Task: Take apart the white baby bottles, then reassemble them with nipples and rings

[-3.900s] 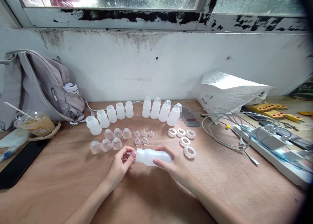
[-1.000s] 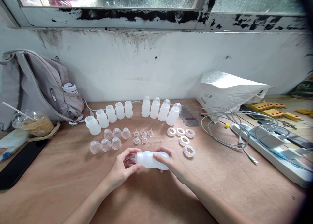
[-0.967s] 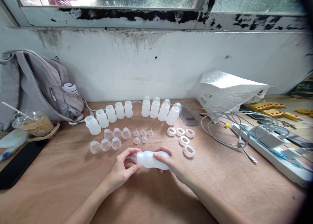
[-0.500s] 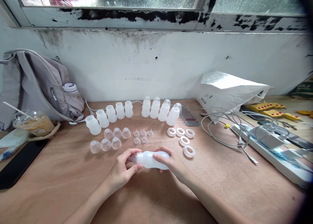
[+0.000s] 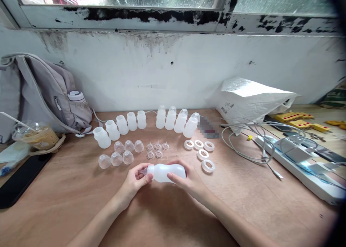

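A frosted white baby bottle (image 5: pixel 162 172) lies sideways between my hands, its neck toward the left. My right hand (image 5: pixel 186 175) is wrapped round the base end, thumb across the near side. My left hand (image 5: pixel 137 178) closes on the neck end, where a collar and a clear nipple show between thumb and fingers. Just beyond are clear nipples (image 5: pixel 158 153) in two short rows. Domed clear caps (image 5: pixel 116 159) stand to their left, and white collar rings (image 5: pixel 208 166) lie to the right. Open bottles (image 5: pixel 102 137) and capped bottles (image 5: pixel 191 125) form an arc behind.
On the left are a grey backpack (image 5: pixel 40 92), an iced drink cup (image 5: pixel 38 137) and a black phone (image 5: pixel 24 180). A white parcel bag (image 5: pixel 251 97), coiled cables (image 5: pixel 238 151) and a power strip (image 5: pixel 300 171) occupy the right side. The wall rises behind the bottles.
Both hands and the bottle have shifted slightly left and away from me. My left fingers have moved a little around the neck; both hands keep their hold.
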Demonstrator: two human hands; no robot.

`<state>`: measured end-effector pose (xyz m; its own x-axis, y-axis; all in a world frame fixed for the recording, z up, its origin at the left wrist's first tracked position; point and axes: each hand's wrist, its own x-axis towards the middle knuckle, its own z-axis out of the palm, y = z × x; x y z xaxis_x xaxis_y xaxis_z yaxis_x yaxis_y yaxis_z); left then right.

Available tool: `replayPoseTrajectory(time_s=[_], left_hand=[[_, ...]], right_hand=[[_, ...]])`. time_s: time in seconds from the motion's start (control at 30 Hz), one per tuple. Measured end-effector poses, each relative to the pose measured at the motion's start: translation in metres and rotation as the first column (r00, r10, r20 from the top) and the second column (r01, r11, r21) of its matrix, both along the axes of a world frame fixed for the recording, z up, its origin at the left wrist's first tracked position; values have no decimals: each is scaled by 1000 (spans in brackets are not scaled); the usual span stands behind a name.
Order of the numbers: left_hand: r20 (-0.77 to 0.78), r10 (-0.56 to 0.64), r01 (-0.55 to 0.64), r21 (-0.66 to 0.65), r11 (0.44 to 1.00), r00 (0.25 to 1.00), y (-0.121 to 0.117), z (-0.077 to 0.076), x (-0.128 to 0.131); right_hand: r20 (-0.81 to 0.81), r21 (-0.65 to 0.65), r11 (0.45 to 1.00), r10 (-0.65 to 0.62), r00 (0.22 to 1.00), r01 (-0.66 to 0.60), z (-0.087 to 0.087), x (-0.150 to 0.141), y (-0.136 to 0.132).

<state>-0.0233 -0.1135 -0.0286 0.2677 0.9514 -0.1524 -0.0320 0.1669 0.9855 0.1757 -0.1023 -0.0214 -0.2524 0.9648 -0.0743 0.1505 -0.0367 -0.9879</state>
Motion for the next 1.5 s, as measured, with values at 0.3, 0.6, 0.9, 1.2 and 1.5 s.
replayPoseTrajectory(time_s=[0.3,0.6,0.9,1.2,1.5], left_hand=[[-233,49,37,350,936,971,-9,-10,2],[-40,-122,121,-27,992,992,1,-1,-1],[-48,-102,108,146,983,994,-1,-7,-5],[-314,-2,127,377,917,949,-5,-6,-4],[-576,523,214,774,595,628,6,-13,-17]], right_hand=[[-196,-364,931,-52,979,-24,-6,0,3],[-4,-66,997,-38,999,38,-3,2,-1],[-67,-138,990,-44,997,34,-4,-2,-6],[-177,-271,962,-63,982,13,-7,-2,0],[-274,-353,933,-176,945,71,-11,4,9]])
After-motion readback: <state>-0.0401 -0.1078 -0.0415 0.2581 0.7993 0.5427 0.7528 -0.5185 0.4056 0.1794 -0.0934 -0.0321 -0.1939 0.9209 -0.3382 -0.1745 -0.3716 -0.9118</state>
